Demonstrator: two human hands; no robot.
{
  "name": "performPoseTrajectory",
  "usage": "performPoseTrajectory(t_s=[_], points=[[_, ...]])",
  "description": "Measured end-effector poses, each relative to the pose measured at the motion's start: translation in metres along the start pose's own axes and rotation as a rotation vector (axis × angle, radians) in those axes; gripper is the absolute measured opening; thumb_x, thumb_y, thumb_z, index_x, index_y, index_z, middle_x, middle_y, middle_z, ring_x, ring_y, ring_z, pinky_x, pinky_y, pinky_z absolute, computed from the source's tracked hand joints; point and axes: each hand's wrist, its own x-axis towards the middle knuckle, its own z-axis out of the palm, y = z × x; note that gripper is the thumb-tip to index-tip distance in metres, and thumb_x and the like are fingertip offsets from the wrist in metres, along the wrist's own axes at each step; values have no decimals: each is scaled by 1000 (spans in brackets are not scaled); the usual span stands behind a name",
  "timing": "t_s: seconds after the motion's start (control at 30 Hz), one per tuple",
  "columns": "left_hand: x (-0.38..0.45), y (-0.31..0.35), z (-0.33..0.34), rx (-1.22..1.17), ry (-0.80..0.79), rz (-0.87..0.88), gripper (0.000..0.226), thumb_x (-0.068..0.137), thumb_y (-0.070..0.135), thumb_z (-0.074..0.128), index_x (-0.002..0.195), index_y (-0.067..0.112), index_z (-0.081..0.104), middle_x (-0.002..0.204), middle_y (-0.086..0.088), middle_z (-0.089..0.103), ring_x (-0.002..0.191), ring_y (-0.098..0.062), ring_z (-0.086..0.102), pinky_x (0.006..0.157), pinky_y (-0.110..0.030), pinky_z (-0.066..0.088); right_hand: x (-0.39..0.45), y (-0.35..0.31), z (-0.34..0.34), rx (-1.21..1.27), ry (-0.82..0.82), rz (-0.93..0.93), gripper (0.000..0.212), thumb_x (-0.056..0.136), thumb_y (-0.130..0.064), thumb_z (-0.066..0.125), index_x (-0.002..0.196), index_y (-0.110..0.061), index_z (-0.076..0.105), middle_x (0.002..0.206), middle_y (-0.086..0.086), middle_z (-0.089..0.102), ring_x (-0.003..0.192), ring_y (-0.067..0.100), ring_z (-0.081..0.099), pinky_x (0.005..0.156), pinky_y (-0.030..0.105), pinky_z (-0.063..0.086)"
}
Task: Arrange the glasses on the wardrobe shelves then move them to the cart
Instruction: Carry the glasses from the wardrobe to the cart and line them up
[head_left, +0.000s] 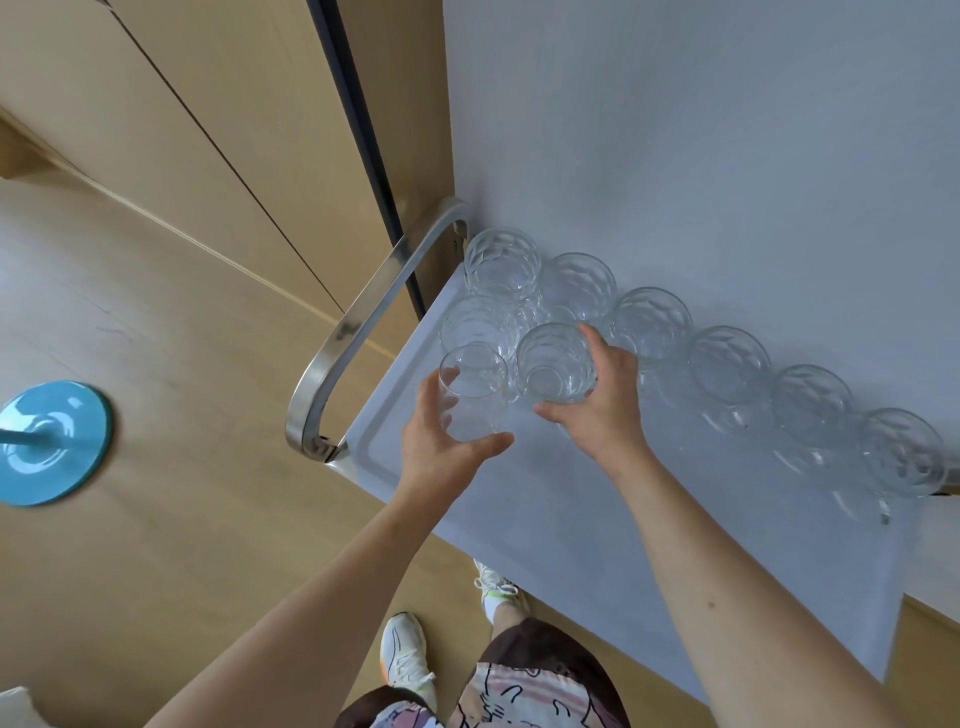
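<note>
Cart (571, 519) top already carries a back row of glasses (727, 366), apparently six, plus one nearer. Left hand (441, 441) grips a plain glass (472, 389); right hand (597, 405) grips a faceted glass (553, 364), both just above the tray. Task near its end.

A row of glasses (727, 366) lines the far edge of the cart top (597, 519); two more glasses sit nearer, at its left end by the handle (353, 332); a round stand base (52, 441) lies on the floor, left.
</note>
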Motion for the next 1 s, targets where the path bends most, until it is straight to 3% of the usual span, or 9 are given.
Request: performPoseTrajectory(t_s=[0.13,0.27,0.37,0.53,0.63,0.7,0.83,1.0], points=[[-2,5,-1,38,-13,-5,85,61,34,96,125,53,42,133,20,52,120,-7,55,102,-39,51,-3,0,-1,-17,37,-5,111,64,-13,93,157,-27,33,140,5,37,130,17,43,107,33,42],[-2,9,-6,45,-35,-2,83,62,32,96,122,52,43,131,15,54,116,-6,55,102,-39,50,-10,-4,-4,-25,22,29,114,66,-12,92,158,-24,27,149,6,34,136,21,41,111,42,42],[-3,10,-15,49,-67,27,83,63,29,96,126,44,44,133,12,55,117,-7,54,104,-39,49,-19,-9,-4,-67,55,27,112,67,-13,92,158,-22,27,150,8,36,141,23,36,115,33,35],[-12,13,-41,35,-151,82,81,62,30,96,124,45,45,127,17,54,111,8,51,102,-38,50,-53,-29,-4,-133,173,4,94,71,-20,90,152,-21,41,147,8,43,139,22,38,113,28,30],[-19,13,-64,38,-235,153,79,64,28,95,124,41,46,123,24,52,114,7,51,103,-36,49,-86,-45,9,-75,265,6,80,76,-23,86,147,-26,49,142,1,44,133,15,43,107,20,30],[-25,14,-79,46,-283,208,77,65,28,94,125,38,46,122,26,51,118,4,52,105,-34,47,-111,-56,21,12,328,12,69,80,-29,83,142,-33,53,135,-10,45,126,4,44,104,15,31],[-38,17,-107,36,-357,285,75,66,28,94,123,38,46,117,32,50,117,9,50,105,-32,45,-154,-85,40,151,381,19,54,83,-41,78,130,-46,54,133,-18,51,124,-2,47,110,29,39],[-56,25,-132,53,-397,360,79,64,32,95,127,34,47,120,27,52,116,6,52,102,-35,49,-195,-120,50,247,354,3,68,68,-71,70,131,-49,54,131,-22,56,124,-8,48,107,28,40]])
